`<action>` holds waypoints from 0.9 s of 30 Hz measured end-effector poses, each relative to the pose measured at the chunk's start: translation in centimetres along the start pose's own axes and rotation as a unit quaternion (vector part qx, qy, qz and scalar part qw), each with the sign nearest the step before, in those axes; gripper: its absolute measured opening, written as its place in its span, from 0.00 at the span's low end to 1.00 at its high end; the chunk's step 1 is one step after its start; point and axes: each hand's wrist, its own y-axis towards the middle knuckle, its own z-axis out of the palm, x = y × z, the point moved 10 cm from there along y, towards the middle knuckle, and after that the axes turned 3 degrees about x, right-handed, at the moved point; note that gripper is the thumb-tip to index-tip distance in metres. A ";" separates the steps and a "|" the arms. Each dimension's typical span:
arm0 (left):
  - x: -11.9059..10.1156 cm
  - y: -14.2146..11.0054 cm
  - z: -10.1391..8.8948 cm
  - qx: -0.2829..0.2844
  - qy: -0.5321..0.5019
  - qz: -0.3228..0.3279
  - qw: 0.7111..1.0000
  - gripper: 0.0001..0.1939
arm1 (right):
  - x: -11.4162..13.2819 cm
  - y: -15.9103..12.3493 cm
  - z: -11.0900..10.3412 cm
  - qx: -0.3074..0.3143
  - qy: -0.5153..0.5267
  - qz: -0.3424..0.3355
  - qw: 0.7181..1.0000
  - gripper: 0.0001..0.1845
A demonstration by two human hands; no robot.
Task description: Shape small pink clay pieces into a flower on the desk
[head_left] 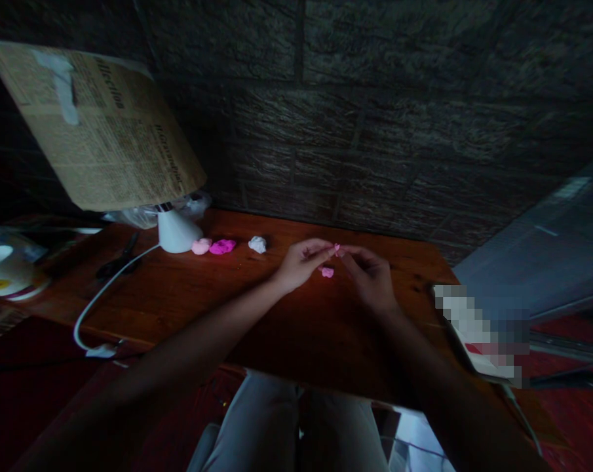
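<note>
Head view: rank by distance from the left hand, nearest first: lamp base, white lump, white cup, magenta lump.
1. White lump: on the table, just left of the left hand.
2. Magenta lump: farther left, beside the pale pink lump.
3. Lamp base: left again, past the pale pink lump.
4. White cup: at the view's left edge.

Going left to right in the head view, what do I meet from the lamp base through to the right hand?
White lamp base, pale pink clay lump, magenta clay lump, white clay lump, left hand, pinched pink piece, right hand.
</note>
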 end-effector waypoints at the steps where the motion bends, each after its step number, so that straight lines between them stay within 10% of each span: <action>1: 0.1 0.0 0.0 0.003 -0.002 -0.001 1.000 0.18 | 0.1 0.0 0.0 0.000 -0.004 -0.004 1.000 0.12; 27: -2.1 -0.1 -0.2 -0.010 0.095 0.071 0.993 0.13 | 1.1 -0.1 -0.2 0.002 -0.052 -0.068 0.996 0.09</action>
